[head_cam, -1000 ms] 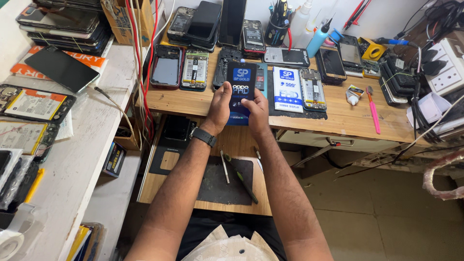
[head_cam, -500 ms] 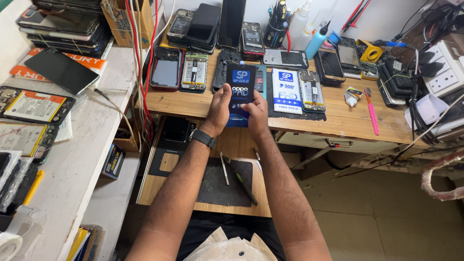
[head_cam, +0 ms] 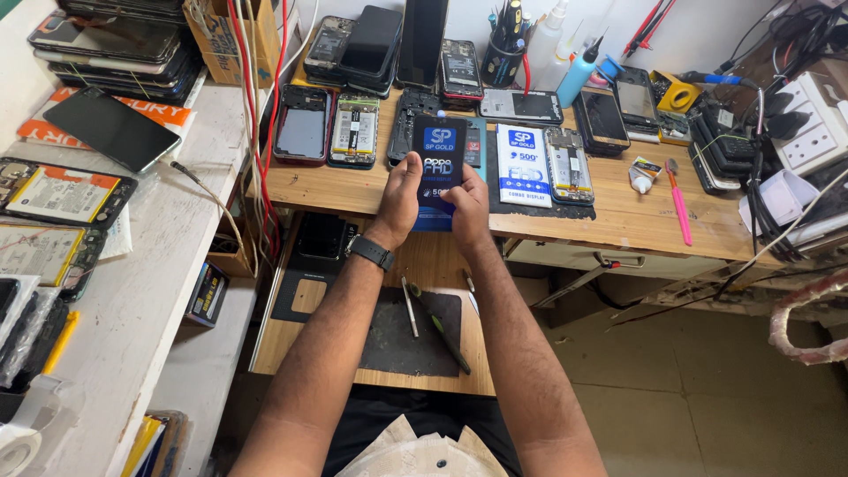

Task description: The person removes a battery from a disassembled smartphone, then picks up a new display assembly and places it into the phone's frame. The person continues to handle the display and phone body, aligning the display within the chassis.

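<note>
Over the cluttered wooden workbench point(head_cam: 636, 221), both hands on a dark blue box point(head_cam: 439, 168).

Bright, even light falls from above; the wooden bench point(head_cam: 618, 216) glows warm. Soft shadows sit under the bench, over the dark mat point(head_cam: 397, 340). Focus is sharp mid-frame. Wide-angle bending shows at the edges beyond the bench.
</note>
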